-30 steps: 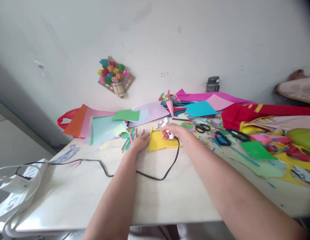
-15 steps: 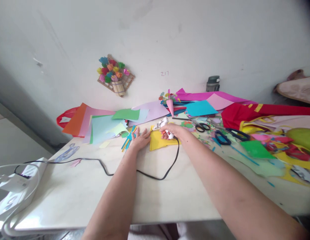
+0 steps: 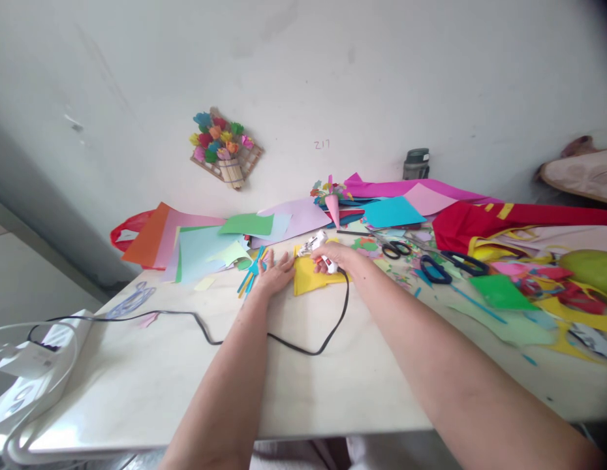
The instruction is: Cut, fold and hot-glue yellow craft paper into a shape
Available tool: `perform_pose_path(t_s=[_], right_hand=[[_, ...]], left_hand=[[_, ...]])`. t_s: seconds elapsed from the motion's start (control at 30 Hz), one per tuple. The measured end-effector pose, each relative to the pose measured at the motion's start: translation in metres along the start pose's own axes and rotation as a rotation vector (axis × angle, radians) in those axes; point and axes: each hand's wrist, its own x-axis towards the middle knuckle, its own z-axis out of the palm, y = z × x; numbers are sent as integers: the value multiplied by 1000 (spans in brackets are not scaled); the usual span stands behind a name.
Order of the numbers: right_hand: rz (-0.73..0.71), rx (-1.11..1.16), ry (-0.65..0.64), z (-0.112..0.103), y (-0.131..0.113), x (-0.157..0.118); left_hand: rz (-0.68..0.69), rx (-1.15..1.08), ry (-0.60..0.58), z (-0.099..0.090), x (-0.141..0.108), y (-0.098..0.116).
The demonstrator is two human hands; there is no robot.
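Note:
My right hand (image 3: 335, 253) is wrapped round a white glue gun (image 3: 317, 243), its black cord trailing from the handle. The gun is over a yellow sheet (image 3: 311, 277) on the table, its nozzle end toward the sheet's upper left part. My left hand (image 3: 277, 273) lies with fingers spread at the sheet's left edge and holds nothing. Thin blue and yellow paper strips (image 3: 246, 282) lie beside its fingers on the left.
Coloured sheets (image 3: 200, 251) cover the back left. Scissors (image 3: 396, 249), paper scraps and a green sheet (image 3: 502, 292) lie right. A pink paper cone (image 3: 333, 210) with flowers stands behind. The cord runs to a power strip (image 3: 44, 365).
My right hand and the glue gun have shifted very slightly left, and the cord's loop with them. My left hand stays in place.

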Motion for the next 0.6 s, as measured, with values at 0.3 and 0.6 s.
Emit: perform_pose_path(t_s=[0.3, 0.6], right_hand=[[18, 25, -24, 0, -1, -3], [15, 28, -49, 0, -1, -2]], left_hand=[[5, 12, -11, 1, 2, -1], [11, 28, -19, 2, 2, -2]])
